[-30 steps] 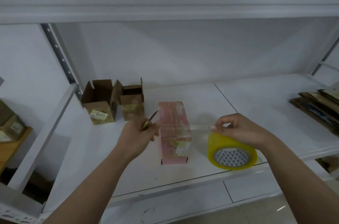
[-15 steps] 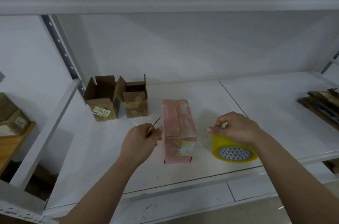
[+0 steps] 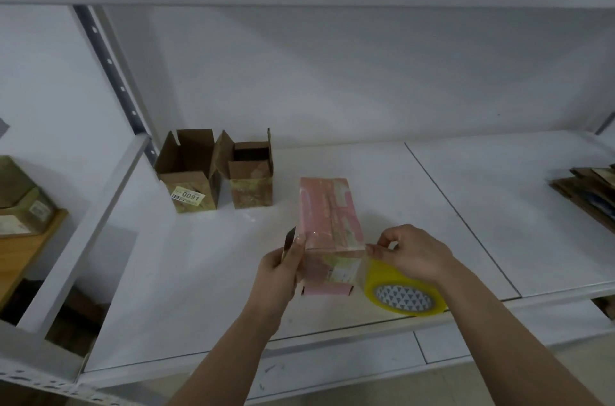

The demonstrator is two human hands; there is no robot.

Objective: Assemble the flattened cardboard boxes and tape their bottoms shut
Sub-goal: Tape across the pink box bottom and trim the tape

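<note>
Tape strip spans pink box: left hand pins its end, gripping blade; right hand pinches tape by yellow roll.

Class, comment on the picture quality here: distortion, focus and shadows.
Head view: wide-angle bending curves the shelf edges and upright; soft overall, the "0091" label still readable; faint diffuse shadows beside the pink box; the tape roll shows no harsh glare.

Around the pink box the shelf lies bare behind it and far to its right, up to the flat cardboard stack. Left-behind stand 2 open boxes. The tape roll touches its right near corner; the left hand flanks its left side.
</note>
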